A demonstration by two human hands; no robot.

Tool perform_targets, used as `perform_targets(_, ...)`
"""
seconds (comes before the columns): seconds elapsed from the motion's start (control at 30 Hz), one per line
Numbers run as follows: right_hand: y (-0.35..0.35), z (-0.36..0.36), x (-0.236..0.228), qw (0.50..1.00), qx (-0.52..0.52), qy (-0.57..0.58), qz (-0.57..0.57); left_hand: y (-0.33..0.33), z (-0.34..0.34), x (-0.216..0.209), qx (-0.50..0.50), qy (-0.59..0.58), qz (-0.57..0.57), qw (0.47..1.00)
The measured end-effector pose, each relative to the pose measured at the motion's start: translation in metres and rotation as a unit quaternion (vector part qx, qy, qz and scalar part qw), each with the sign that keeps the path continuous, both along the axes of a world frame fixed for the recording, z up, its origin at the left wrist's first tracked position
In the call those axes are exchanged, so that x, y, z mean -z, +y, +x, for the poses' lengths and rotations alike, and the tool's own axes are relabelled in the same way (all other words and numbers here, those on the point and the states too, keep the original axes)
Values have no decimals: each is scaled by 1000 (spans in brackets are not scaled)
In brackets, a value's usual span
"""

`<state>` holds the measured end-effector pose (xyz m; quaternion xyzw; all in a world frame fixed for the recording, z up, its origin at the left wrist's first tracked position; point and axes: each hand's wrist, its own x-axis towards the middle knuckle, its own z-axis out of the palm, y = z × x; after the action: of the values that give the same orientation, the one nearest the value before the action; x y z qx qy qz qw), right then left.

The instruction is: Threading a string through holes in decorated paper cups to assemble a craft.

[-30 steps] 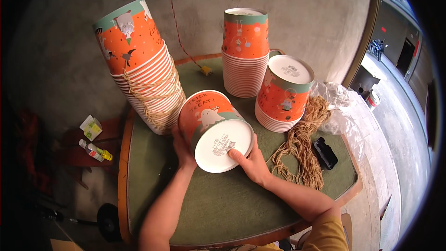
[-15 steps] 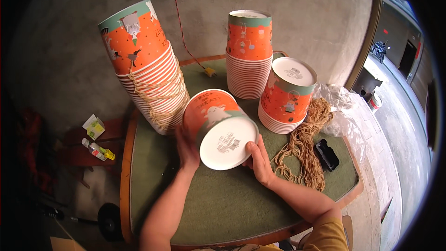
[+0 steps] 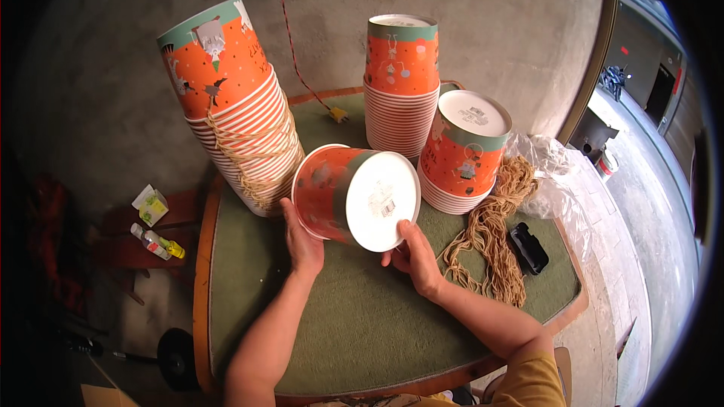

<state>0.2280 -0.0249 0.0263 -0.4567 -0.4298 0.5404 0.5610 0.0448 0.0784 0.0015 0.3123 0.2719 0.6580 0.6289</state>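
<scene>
Between my two hands an orange paper bucket (image 3: 324,185) with a green band lies tilted on its side above the table, its white base (image 3: 383,200) facing right and toward me. My left hand (image 3: 305,245) supports it at the rim side, the thumb up along the rim and the other fingers partly hidden. Gripping the base edge is my right hand (image 3: 415,256), thumb on the white base and fingers curled underneath. A tall stack of matching buckets (image 3: 234,105), wrapped with twine (image 3: 253,158), leans at the left. Two upside-down stacks, a taller one (image 3: 402,68) and a shorter one (image 3: 466,154), stand behind.
Loose tan twine (image 3: 498,234) and a black plastic case (image 3: 529,249) lie at the right of the green-topped table (image 3: 362,332). Clear plastic wrap (image 3: 550,173) hangs by the right edge. A yellow plug (image 3: 338,114) rests at the back. Bottles (image 3: 154,243) lie on a bench at left.
The held bucket has turned, its base swinging up and right and its rim now facing left. Both hands stay on it. The stacks have not been moved.
</scene>
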Motion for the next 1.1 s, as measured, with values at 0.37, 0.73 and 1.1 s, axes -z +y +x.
perform_targets(0.37, 0, 9, 9, 996, 9, -14, 92, 16, -14, 5, -1, 19, 8, 1000)
perform_targets(0.73, -3, 6, 9, 986, 12, -124, 107, 30, -21, 30, 177, -137, -17, 974)
perform_targets(1.1, -2, 6, 10, 986, 5, -122, 111, 30, -21, 30, 179, -125, -15, 976)
